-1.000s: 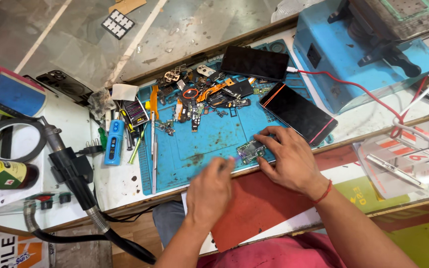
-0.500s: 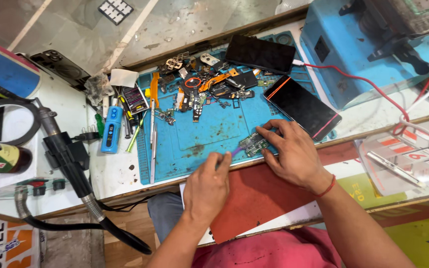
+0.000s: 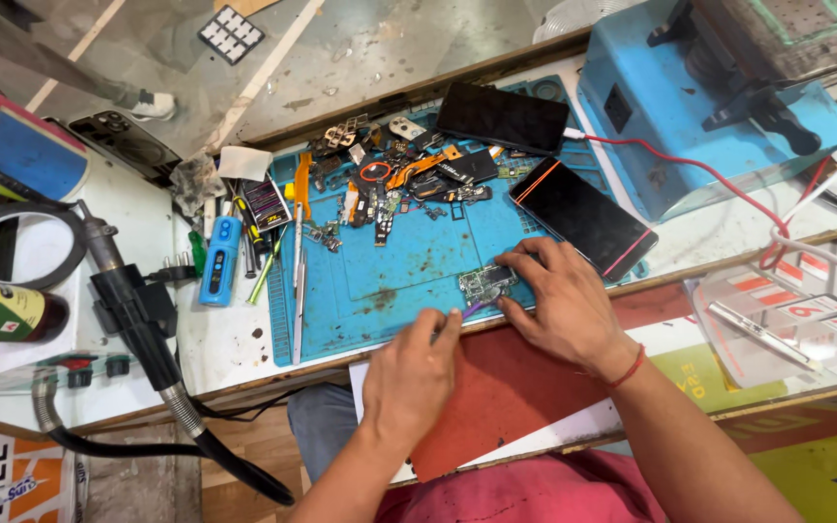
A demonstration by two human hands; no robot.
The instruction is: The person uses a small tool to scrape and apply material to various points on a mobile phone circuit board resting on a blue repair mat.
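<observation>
Blue mat (image 3: 389, 281): right hand (image 3: 559, 305) pins circuit board (image 3: 485, 282), left hand (image 3: 409, 373) pinches purple tool (image 3: 474, 308); phone (image 3: 583, 218) beside

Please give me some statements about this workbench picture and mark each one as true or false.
1. The right hand rests on a small circuit board on the blue mat. True.
2. The left hand holds the hot-air tool. False: the black hot-air tool lies apart at the left, untouched.
3. Two dark phones lie near the mat's far right corner. True.
4. The blue machine stands left of the mat. False: it stands to the right.
5. Loose small parts are heaped at the mat's far edge. True.
</observation>
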